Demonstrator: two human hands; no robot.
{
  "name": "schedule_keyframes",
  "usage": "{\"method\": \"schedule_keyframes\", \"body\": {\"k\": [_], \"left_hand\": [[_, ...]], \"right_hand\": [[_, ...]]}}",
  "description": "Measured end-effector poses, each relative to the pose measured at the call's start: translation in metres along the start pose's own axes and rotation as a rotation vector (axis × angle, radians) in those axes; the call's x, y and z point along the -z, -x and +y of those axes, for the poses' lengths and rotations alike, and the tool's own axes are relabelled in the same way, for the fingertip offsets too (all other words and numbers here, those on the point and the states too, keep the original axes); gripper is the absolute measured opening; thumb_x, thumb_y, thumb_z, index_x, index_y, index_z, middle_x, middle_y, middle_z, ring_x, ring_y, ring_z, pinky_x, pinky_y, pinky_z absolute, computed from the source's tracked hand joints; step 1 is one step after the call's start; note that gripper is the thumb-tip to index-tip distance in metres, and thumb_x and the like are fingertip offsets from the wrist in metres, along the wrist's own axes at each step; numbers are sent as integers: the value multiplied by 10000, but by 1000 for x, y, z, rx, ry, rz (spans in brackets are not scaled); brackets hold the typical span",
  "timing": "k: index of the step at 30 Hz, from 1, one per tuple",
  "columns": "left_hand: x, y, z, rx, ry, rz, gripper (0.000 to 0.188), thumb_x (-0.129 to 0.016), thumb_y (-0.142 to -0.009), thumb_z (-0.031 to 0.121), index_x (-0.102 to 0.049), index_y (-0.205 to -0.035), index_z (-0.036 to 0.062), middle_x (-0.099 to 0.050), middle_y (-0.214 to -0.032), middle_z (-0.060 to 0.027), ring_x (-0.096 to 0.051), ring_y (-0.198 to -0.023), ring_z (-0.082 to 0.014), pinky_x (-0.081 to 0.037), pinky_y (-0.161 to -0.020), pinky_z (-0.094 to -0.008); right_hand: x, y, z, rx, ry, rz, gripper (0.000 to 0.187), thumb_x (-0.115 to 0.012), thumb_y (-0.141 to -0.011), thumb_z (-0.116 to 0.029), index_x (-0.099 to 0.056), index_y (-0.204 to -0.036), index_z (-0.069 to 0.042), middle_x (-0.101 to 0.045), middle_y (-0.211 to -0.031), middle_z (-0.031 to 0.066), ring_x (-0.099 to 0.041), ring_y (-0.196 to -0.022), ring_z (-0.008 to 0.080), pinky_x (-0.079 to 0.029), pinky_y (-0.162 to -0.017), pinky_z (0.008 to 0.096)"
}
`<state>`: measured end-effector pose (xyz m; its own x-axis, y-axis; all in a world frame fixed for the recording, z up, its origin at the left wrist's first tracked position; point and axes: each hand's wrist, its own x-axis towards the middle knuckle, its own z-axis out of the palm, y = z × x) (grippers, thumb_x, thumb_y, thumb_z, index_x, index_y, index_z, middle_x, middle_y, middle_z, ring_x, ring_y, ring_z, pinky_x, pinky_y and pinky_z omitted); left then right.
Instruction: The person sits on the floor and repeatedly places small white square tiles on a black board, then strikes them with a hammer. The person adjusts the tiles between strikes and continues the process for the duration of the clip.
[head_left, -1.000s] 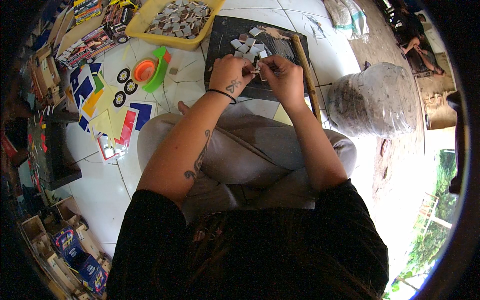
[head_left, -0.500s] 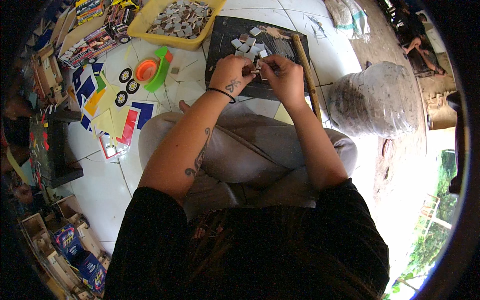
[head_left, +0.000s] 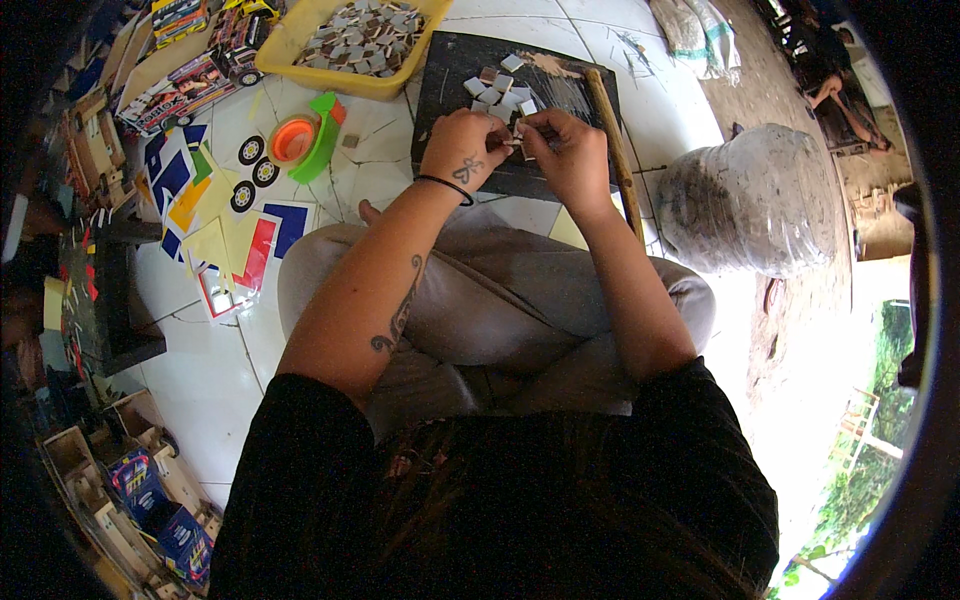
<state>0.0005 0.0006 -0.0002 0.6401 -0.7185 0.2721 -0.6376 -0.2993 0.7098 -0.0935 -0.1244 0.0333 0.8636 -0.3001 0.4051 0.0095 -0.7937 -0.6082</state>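
Observation:
Over a low black board (head_left: 450,60), my left hand (head_left: 463,147) and my right hand (head_left: 570,155) meet fingertip to fingertip. Both are closed in a pinch on a small pale square piece, mostly covered by the fingers. Just beyond the fingertips lies a loose pile of small square pieces (head_left: 488,96) with grey-white faces and some brown ones. A wooden stick (head_left: 612,140) lies along the board's right side, close to my right hand.
Beyond the board stands a yellow basin (head_left: 283,72) full of similar pieces. To the left are a green tape dispenser (head_left: 325,150), toy wheels (head_left: 252,150), coloured sticker sheets (head_left: 205,240) and toy trucks (head_left: 190,95). A bulky plastic-wrapped bundle (head_left: 750,200) sits on the right.
My hands stay almost in place, the fingers still pinched together over the board. At the far left edge, a pale yellow piece near another person has shifted.

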Motion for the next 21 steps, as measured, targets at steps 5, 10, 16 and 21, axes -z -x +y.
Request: {"method": "schedule_keyframes", "body": {"k": [5, 10, 16, 21], "left_hand": [[3, 1, 6, 11, -65, -2, 128, -704, -692, 118, -665, -785, 39, -665, -757, -110, -651, -733, -245, -503, -709, -346], [2, 1, 5, 28, -30, -18, 125, -700, -706, 132, -666, -786, 43, -668, -755, -105, -651, -730, -244, -497, -716, -353], [1, 2, 2, -9, -51, -5, 157, -706, -702, 154, -669, -805, 42, -654, -760, -120, -630, -735, -264, -493, -692, -371], [-3, 1, 1, -104, 52, 94, 130, -673, -725, 125, -659, -804, 23, -641, -773, -134, -618, -737, -290, -486, -688, -388]], "right_hand": [[0, 1, 0, 43, 14, 23, 94, -648, -801, -50, -655, -870, 13, -665, -729, 115, -652, -636, 137, -511, -590, 266], [0, 1, -1, 11, 27, 8, 91, -649, -801, -52, -660, -869, 9, -664, -730, 115, -652, -632, 140, -513, -588, 269], [-1, 2, 0, 42, 23, 14, 99, -649, -801, -54, -662, -878, 6, -666, -747, 113, -656, -658, 146, -515, -599, 269], [-3, 0, 0, 17, 36, 2, 108, -658, -794, -60, -661, -880, 5, -667, -776, 118, -655, -676, 168, -514, -615, 283]]}}
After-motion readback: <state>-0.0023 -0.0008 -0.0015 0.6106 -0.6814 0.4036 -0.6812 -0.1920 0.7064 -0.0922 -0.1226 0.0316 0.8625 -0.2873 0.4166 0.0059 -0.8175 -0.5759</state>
